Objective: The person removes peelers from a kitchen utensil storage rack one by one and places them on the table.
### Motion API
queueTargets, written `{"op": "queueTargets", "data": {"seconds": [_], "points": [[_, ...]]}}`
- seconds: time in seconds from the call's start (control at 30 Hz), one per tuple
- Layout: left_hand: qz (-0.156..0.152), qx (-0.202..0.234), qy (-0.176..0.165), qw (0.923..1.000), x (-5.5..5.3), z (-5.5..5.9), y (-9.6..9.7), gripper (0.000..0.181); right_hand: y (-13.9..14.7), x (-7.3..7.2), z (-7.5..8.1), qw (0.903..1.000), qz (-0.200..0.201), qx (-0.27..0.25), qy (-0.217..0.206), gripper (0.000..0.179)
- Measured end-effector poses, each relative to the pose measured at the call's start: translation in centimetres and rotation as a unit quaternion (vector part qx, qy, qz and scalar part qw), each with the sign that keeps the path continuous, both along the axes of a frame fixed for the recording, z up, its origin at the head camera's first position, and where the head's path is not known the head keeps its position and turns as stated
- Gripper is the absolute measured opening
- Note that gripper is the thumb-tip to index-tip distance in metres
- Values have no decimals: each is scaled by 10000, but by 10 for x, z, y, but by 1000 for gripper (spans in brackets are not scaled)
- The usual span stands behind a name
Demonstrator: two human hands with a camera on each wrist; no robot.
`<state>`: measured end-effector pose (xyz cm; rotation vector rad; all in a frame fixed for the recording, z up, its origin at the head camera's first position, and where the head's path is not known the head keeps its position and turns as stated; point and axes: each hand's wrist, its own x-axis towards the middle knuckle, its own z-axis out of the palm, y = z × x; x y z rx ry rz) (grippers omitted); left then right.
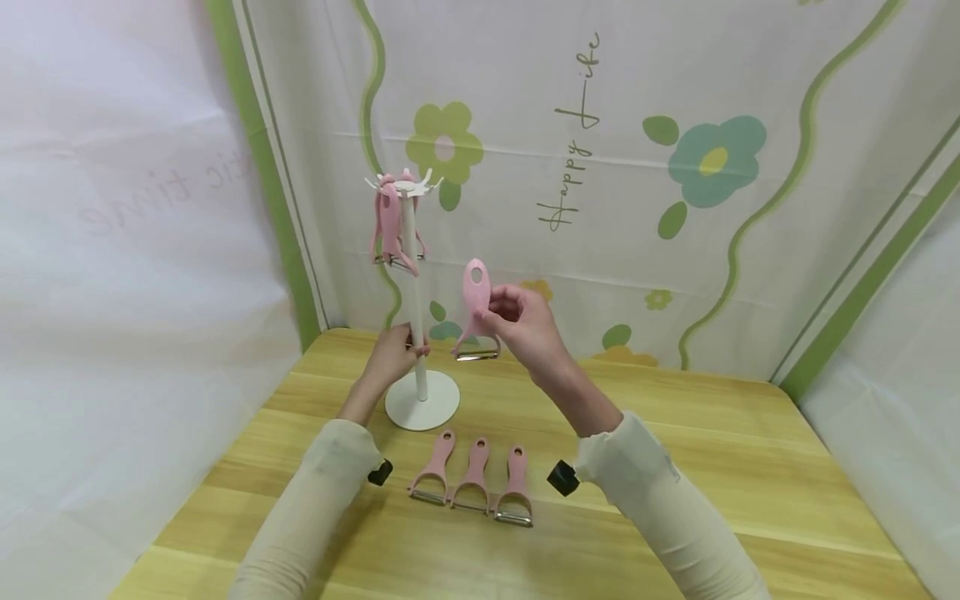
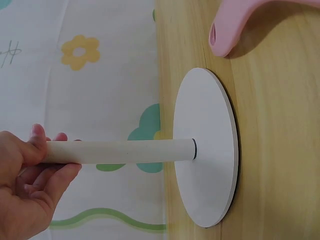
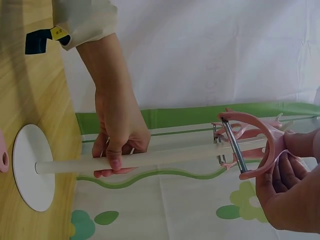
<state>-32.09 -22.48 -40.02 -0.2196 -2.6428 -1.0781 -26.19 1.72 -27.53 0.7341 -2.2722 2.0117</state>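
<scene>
My left hand (image 1: 393,352) grips the white pole (image 2: 120,151) of an upright rack, a little above its round base (image 1: 438,410). In my right hand (image 1: 528,327) I pinch a pink peeler (image 1: 476,287) by its handle, with the blade downward and the holed end up. It is held in the air to the right of the pole, below the rack's hooks (image 1: 420,187). Several pink peelers (image 1: 389,218) hang from those hooks, overlapping one another. On the wooden table, three more pink peelers (image 1: 478,471) lie in a row in front of the base, blades toward me.
The wooden table (image 1: 637,533) reaches back to a white curtain (image 1: 510,75) with printed flowers. More white cloth hangs at the left and right sides. A black wrist mount (image 1: 563,477) sticks out near my right cuff, beside the row of peelers.
</scene>
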Motion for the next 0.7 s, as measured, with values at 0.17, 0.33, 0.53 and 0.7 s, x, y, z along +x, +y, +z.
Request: {"op": "queueTargets", "data": {"seconds": [0.17,0.33,0.53,0.7], "points": [[44,12,29,10000,0,-2,-1,4,6,3,-7,10000,5,70,-22,20],[41,-16,31,10000,-1,-3,-1,5,14,5,-16,9999,-44,92,-125,20],[72,-46,-15,10000,-1,-1,0,6,26,9,-28,9995,-119,80,-297,21],[81,-51,-65,9999,-2,-1,0,5,34,10,-40,9988,-161,53,-466,22]]}}
